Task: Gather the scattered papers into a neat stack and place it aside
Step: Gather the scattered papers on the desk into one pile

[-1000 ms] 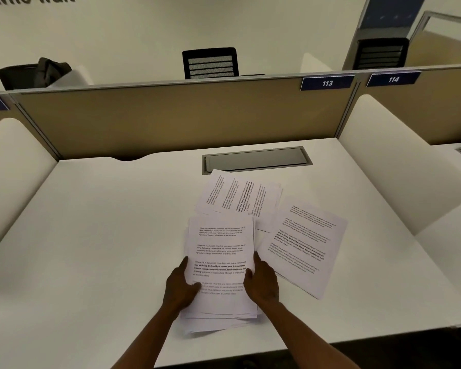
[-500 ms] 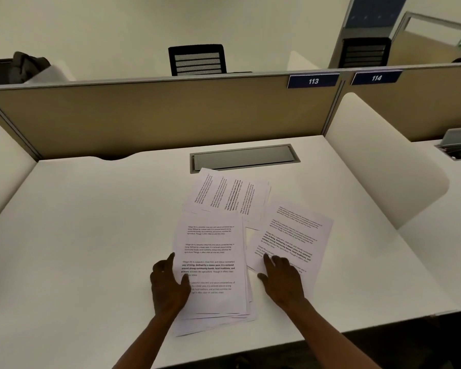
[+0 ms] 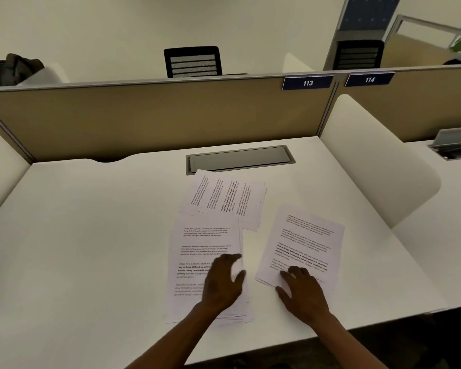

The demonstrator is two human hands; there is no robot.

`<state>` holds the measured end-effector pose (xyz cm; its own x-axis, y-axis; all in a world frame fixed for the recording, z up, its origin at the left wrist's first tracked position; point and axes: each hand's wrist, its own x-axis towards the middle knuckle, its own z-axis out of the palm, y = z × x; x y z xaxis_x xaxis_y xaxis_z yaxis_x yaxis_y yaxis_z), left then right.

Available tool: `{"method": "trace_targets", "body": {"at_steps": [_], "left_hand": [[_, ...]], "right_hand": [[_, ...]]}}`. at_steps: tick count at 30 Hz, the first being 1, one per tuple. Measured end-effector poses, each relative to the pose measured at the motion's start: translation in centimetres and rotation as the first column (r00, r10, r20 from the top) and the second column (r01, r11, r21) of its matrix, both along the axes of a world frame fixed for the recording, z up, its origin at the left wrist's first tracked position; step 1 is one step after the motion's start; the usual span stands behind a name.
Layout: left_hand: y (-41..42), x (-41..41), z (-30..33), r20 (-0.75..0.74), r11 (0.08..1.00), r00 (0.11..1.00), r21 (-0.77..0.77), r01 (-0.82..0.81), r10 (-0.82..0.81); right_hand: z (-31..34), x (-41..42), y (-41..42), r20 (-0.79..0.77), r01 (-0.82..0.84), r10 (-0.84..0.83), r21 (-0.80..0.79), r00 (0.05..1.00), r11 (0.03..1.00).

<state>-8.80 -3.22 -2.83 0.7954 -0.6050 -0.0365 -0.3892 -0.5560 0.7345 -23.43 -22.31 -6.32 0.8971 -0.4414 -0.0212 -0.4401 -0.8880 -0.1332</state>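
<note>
Three groups of printed white sheets lie on the white desk (image 3: 91, 235). A near pile (image 3: 197, 241) sits in front of me, and my left hand (image 3: 224, 280) rests flat on its lower right part, fingers spread. A sideways pile (image 3: 224, 198) lies behind it, near the cable hatch. To the right, tilted sheets (image 3: 304, 243) lie apart from the near pile; my right hand (image 3: 301, 291) presses its fingertips on their near corner. Neither hand grips paper.
A grey cable hatch (image 3: 240, 159) is set into the desk behind the papers. A tan partition (image 3: 157, 115) closes the back, with white side dividers (image 3: 370, 161) left and right. The desk's front edge runs just below my wrists.
My right hand left the near pile and went to the tilted sheets, which now lie clear of it to the right. My left hand shifted from the pile's left edge onto its right part.
</note>
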Motion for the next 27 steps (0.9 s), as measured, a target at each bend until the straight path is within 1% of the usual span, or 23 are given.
{"method": "trace_targets", "body": {"at_steps": [1,3,5,6,7,8,9,11,13,15,17,18,19,20,23,27], "left_hand": [[-1.3,-0.5,-0.1,-0.035,0.998,0.997,0.006,0.067,-0.067],[-3.8,-1.5,-0.5,-0.112,0.977,0.976,0.086,0.197,-0.187],[-5.7,-2.1,-1.0,-0.163,0.943,0.958,0.199,0.266,-0.236],[-6.3,-2.3,-1.1,-0.182,0.929,0.955,0.247,0.276,-0.235],[-6.8,-2.5,-1.2,-0.197,0.921,0.954,0.276,0.275,-0.226],[-7.1,-2.7,-1.2,-0.214,0.917,0.954,0.297,0.267,-0.208],[-7.5,-2.8,-1.2,-0.223,0.921,0.958,0.301,0.245,-0.182],[-8.1,-3.1,-1.0,-0.246,0.945,0.964,0.278,0.172,-0.103],[-8.8,-3.0,-0.7,-0.343,0.978,0.939,0.195,0.079,-0.007],[-9.5,-2.7,-0.4,-0.503,0.994,0.861,0.109,-0.014,0.067],[-10.1,-2.4,-0.5,-0.657,0.993,0.744,0.068,-0.1,0.12],[-10.3,-2.4,0.0,-0.711,0.989,0.689,0.06,-0.138,0.139],[-10.5,-2.2,-0.3,-0.742,0.985,0.655,0.041,-0.17,0.144],[-10.7,-2.0,-0.3,-0.763,0.983,0.631,0.027,-0.181,0.137],[-11.1,-1.6,-0.5,-0.786,0.981,0.61,-0.02,-0.191,0.103],[-10.9,-1.8,-0.1,-0.791,0.975,0.607,-0.066,-0.211,0.078]], "right_hand": [[-0.1,-0.3,0.1,0.049,0.05,-0.052,0.043,0.997,0.998],[-0.2,-1.0,0.4,0.132,0.199,-0.212,0.11,0.968,0.974],[0.0,-1.6,0.6,0.163,0.389,-0.415,0.166,0.895,0.906],[0.0,-1.9,0.6,0.138,0.467,-0.495,0.194,0.858,0.863],[0.0,-2.2,0.6,0.078,0.523,-0.549,0.22,0.832,0.823],[-0.2,-2.5,0.7,0.01,0.553,-0.572,0.242,0.82,0.797],[-0.4,-2.7,0.8,-0.044,0.564,-0.574,0.259,0.818,0.784],[-0.8,-2.9,0.9,-0.083,0.554,-0.553,0.26,0.829,0.791],[-0.7,-2.8,1.0,-0.108,0.541,-0.532,0.238,0.84,0.806],[-0.4,-2.5,0.8,-0.129,0.54,-0.524,0.234,0.842,0.809],[0.1,-2.3,0.7,-0.135,0.544,-0.527,0.237,0.839,0.805],[0.3,-2.2,0.6,-0.133,0.545,-0.529,0.241,0.838,0.803],[0.5,-2.2,0.6,-0.129,0.546,-0.531,0.249,0.838,0.8],[0.6,-2.1,0.6,-0.123,0.546,-0.534,0.255,0.837,0.798],[1.1,-2.1,0.4,-0.118,0.554,-0.545,0.287,0.83,0.781],[1.5,-2.6,0.2,-0.106,0.542,-0.547,0.382,0.83,0.749]]}}
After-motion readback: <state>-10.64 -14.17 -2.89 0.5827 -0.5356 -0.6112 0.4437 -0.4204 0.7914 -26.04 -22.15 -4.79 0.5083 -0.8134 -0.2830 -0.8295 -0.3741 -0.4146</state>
